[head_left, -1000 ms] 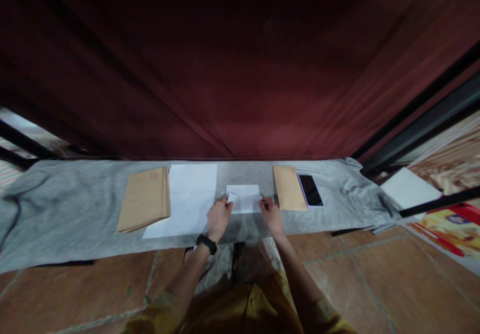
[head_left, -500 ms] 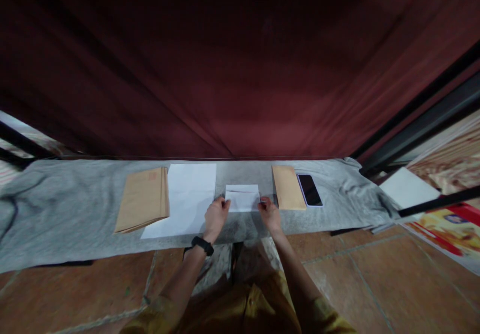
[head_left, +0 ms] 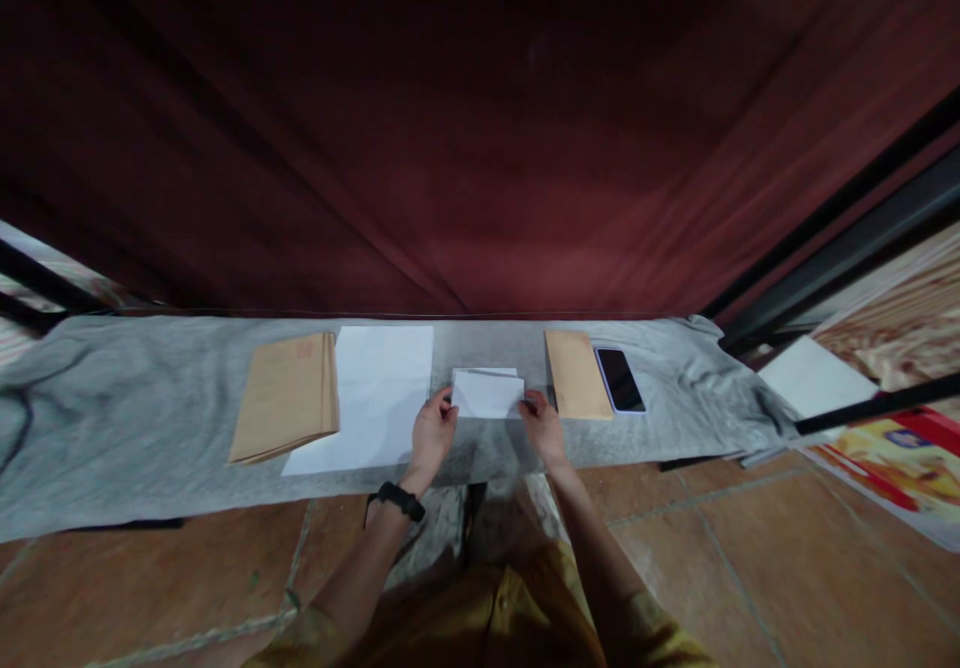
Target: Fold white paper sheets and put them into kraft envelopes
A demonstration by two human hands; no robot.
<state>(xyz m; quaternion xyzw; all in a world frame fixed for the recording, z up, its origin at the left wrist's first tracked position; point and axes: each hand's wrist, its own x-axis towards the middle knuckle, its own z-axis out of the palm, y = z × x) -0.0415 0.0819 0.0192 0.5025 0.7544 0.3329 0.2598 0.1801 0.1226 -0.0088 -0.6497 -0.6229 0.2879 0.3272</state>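
Observation:
A sheet of white paper (head_left: 487, 395), partly folded over, lies in front of me, its near flap brought up almost to the far edge. My left hand (head_left: 433, 430) pinches its left edge, thumb on top. At the right edge, my right hand (head_left: 543, 426) grips the same paper between thumb and fingers. Just left of my left hand lie flat white sheets (head_left: 386, 388), partly under a stack of brown envelopes (head_left: 289, 393). A single brown envelope (head_left: 577, 376) rests to the right of my right hand.
A phone with a dark screen (head_left: 620, 381) lies beside the single envelope. Grey cloth (head_left: 697, 398) covers the narrow table. A dark red curtain (head_left: 480, 198) hangs behind it. Black metal bars (head_left: 847, 238) and a colourful printed box (head_left: 900, 463) stand at the right.
The near flap of the white paper has shifted away from me and slightly right, nearer the far edge. Both hands have moved a little with it.

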